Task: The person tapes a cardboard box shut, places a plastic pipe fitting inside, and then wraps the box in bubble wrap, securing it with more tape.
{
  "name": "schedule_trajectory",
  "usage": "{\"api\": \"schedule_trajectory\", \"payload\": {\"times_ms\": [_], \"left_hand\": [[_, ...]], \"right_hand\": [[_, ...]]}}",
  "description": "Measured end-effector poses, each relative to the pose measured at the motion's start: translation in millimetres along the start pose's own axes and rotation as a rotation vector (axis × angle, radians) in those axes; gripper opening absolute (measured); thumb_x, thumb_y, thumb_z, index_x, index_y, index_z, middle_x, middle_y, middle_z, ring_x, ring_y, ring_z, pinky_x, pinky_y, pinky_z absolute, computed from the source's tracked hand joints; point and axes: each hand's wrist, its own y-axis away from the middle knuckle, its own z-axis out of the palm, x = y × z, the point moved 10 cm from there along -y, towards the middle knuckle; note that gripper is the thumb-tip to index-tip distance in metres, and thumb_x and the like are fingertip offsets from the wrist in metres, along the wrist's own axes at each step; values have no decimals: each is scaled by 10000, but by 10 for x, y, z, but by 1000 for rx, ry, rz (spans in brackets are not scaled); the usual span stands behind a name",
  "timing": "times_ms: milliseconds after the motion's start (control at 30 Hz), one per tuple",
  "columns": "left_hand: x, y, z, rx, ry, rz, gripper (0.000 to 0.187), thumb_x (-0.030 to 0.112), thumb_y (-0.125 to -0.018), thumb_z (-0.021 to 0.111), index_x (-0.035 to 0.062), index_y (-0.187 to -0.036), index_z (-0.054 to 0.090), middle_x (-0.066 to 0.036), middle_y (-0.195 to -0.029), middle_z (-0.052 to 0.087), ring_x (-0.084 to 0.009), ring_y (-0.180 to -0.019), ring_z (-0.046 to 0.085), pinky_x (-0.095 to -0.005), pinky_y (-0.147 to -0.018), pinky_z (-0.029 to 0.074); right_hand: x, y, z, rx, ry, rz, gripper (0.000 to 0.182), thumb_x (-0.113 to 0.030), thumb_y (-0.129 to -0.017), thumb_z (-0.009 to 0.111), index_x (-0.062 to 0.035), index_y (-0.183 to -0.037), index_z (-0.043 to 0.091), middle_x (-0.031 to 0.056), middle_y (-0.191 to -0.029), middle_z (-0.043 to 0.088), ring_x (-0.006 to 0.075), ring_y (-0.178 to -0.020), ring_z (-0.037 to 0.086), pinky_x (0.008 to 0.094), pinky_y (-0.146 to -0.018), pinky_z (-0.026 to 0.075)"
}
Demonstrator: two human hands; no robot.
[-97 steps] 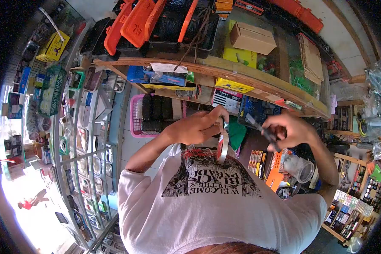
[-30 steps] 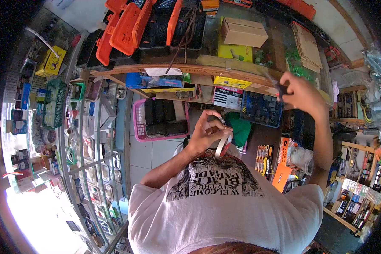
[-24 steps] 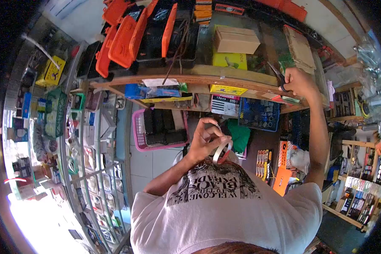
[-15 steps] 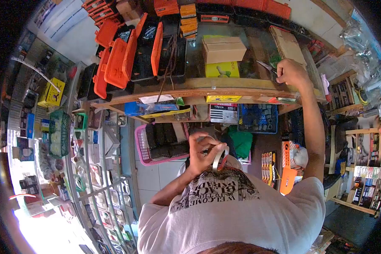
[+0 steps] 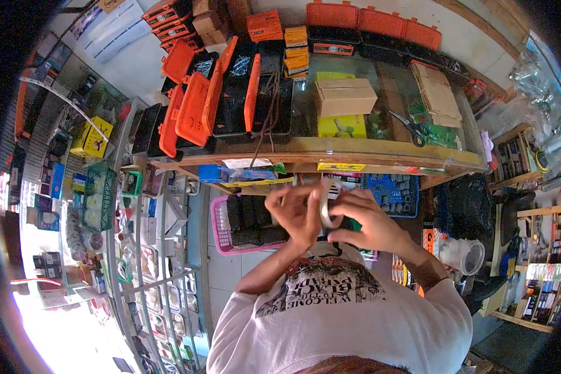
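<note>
In front of my chest, my left hand (image 5: 298,215) pinches a narrow whitish ring-shaped roll (image 5: 325,210), which looks like tape; its edge faces me. My right hand (image 5: 369,223) is at the roll's right side, fingers curved against it and thumb held lower; motion blurs the fingertips. Beyond the hands, a pair of scissors (image 5: 410,128) with dark handles lies on the glass counter (image 5: 386,93), touched by neither hand. Left of the scissors, a closed brown cardboard box (image 5: 346,96) rests on a yellow-green box (image 5: 341,126).
Open orange-lidded cases (image 5: 196,109) crowd the counter's left side. Flattened cardboard (image 5: 436,93) lies at its right. Below are a pink basket (image 5: 221,227) of dark packs and a blue tray (image 5: 393,196) of sockets. A glass cabinet (image 5: 149,249) stands to the left.
My right hand has let go of the scissors, left them on the counter, and come down to the roll beside my left hand. My view has shifted slightly.
</note>
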Motion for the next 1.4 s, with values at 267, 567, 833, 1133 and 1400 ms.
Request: {"api": "schedule_trajectory", "payload": {"times_ms": [267, 567, 833, 1133, 1400], "left_hand": [[65, -696, 635, -336, -152, 230, 643, -20, -919, 632, 50, -1389, 198, -250, -1277, 573, -334, -1304, 495, -442, -1078, 381], [-177, -674, 669, -561, -141, -187, 585, 31, -929, 604, 46, -1441, 318, -136, -1276, 569, -241, -1179, 535, -363, -997, 437], [-346, -1037, 711, -420, 120, -421, 520, 86, -926, 547, 25, -1426, 420, -38, -993, 580, -82, -808, 531, -224, -687, 435], [-578, -1130, 823, -252, 420, -693, 548, 157, -929, 505, 47, -1459, 413, -21, -832, 551, -75, -602, 434, -225, -520, 337], [-740, -1030, 889, -147, 746, -849, 545, 230, -938, 488, 94, -1462, 429, 33, -980, 532, -86, -787, 407, -260, -720, 340]], "right_hand": [[346, -155, -807, 275, 371, 15, 215, -184, -902, 688, -43, -1064, 688, 98, -990, 664, 287, -968, 605, 415, -931, 399], [988, -167, -1090, 160, 632, -33, 268, -15, -769, 697, -52, -1034, 715, 71, -1022, 633, 266, -1049, 590, 427, -1001, 386], [829, -399, -1358, 184, 439, 30, 256, -180, -858, 719, -81, -1094, 721, 70, -1008, 667, 243, -987, 619, 369, -909, 439], [1031, -1129, -1437, 325, 5, 157, 264, -193, -907, 719, -58, -1129, 675, 37, -1057, 686, 163, -981, 631, 315, -899, 478], [1202, -1538, -1167, 45, 304, -7, 606, -157, -763, 825, -112, -1291, 531, 98, -1372, 560, 312, -1286, 513, 427, -1051, 415]]}}
